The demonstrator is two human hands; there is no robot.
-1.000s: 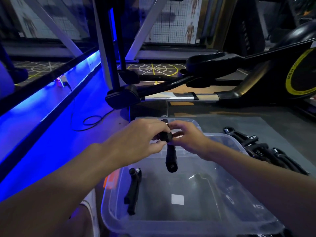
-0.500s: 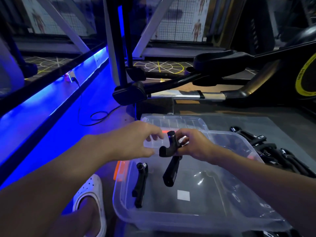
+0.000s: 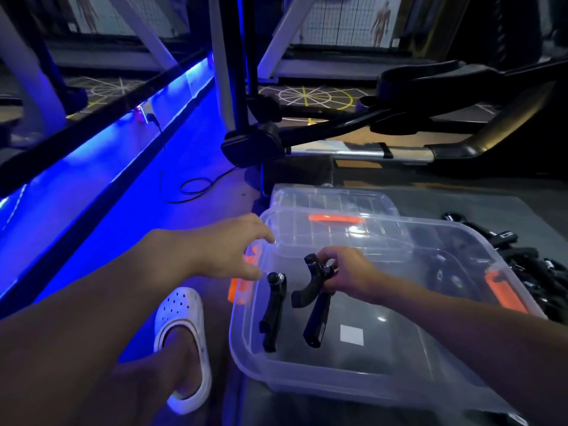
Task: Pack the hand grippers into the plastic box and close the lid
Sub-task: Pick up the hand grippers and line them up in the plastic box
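Hand gripper (image 3: 313, 299) hangs handles-down inside the plastic box (image 3: 246, 348), pinched at its spring end by the right hand (image 3: 347, 273); another gripper (image 3: 273, 312) lies on the box floor at its 9 o'clock. The left hand (image 3: 227, 250) hovers at the box's 9 o'clock rim, fingers loose, holding nothing. Best to lower it flat, parallel to and just beside its neighbour, which would leave room for the pile of grippers (image 3: 522, 265) at 3 o'clock. The lid (image 3: 335, 201) lies at 12 o'clock.
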